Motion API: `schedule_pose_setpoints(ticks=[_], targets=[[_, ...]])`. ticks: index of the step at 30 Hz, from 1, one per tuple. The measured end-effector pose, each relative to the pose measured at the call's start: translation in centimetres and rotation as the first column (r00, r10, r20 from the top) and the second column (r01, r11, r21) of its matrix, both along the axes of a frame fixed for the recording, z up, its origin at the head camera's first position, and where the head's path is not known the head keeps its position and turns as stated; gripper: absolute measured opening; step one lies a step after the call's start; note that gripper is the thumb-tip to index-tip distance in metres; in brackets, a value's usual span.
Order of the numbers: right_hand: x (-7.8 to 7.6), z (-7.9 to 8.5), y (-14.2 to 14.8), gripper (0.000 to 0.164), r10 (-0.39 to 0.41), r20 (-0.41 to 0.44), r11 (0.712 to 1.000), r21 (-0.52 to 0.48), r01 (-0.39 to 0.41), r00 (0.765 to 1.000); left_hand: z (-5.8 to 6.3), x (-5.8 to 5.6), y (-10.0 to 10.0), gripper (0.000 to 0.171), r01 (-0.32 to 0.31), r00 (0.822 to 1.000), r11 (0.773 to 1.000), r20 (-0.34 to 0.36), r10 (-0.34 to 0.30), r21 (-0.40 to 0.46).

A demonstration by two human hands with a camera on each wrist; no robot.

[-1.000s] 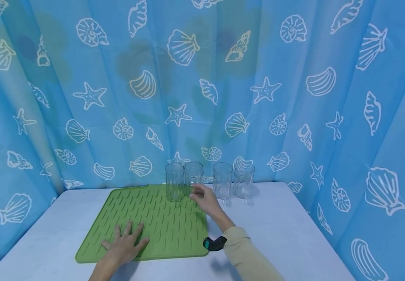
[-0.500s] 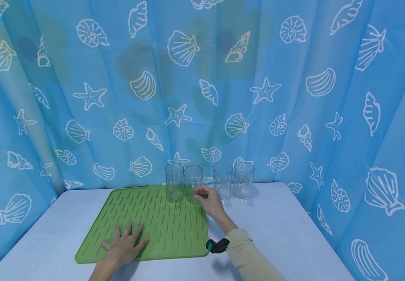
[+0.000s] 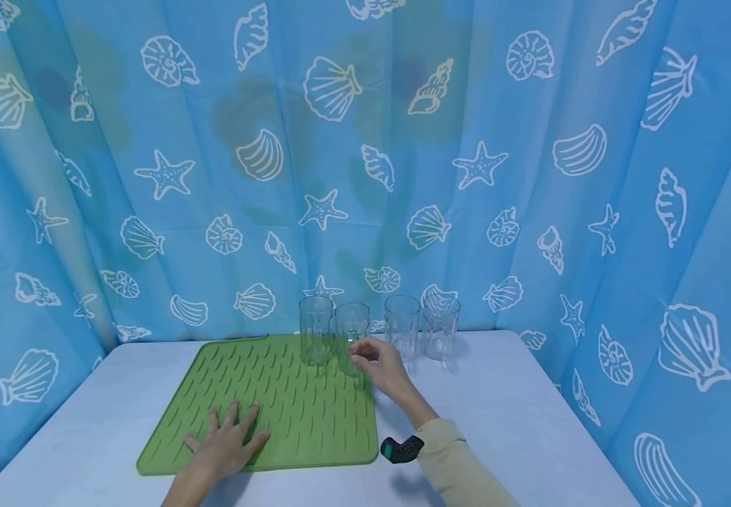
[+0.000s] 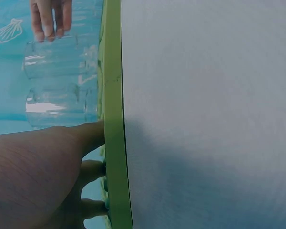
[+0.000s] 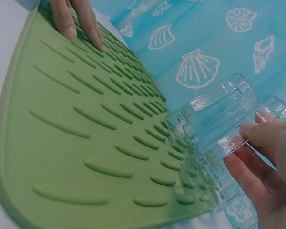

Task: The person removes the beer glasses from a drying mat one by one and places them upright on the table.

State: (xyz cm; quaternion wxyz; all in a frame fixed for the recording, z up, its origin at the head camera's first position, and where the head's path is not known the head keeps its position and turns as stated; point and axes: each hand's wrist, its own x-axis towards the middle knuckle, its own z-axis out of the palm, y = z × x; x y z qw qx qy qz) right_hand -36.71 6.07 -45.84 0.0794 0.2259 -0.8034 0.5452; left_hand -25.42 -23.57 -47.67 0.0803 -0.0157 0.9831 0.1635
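Note:
My right hand (image 3: 386, 366) pinches the handle side of a clear glass mug (image 3: 345, 327) at the back right of the green ridged mat (image 3: 277, 408). The right wrist view has the thumb and fingers closed at that mug's side, its base low over or on the mat; I cannot tell which. A second glass mug (image 3: 315, 331) stands upright on the mat just left of it. My left hand (image 3: 222, 445) rests spread on the mat's front left part, with nothing held. In the left wrist view its fingers (image 4: 93, 171) press on the mat.
Two more clear glass mugs (image 3: 401, 324) stand on the white tabletop (image 3: 498, 408), right of the mat near the back edge. A blue shell-print curtain (image 3: 365, 232) hangs behind the table and along both sides.
The mug in my right hand has come slightly lower and toward me, beside the other mug on the mat. My left hand has stayed in place.

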Motion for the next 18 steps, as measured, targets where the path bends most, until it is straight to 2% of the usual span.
schedule_pose_setpoints(ticks=[9, 15, 18], targets=[[1.4, 0.2, 0.9, 0.016, 0.048, -0.067, 0.999, -0.016, -0.050, 0.997, 0.0, 0.1, 0.1, 0.075, -0.002, 1.000, 1.000, -0.007, 0.002, -0.009], [3.8, 2.2, 1.7, 0.019, 0.096, -0.074, 0.994, -0.043, -0.099, 0.993, 0.0, -0.1, 0.0, 0.077, -0.008, 1.000, 1.000, 0.012, 0.008, 0.007], [4.6, 2.7, 2.1, 0.019, 0.116, -0.068, 0.991, -0.059, -0.120, 0.991, -0.1, -0.2, -0.1, 0.079, -0.011, 1.000, 1.000, 0.025, 0.010, 0.013]])
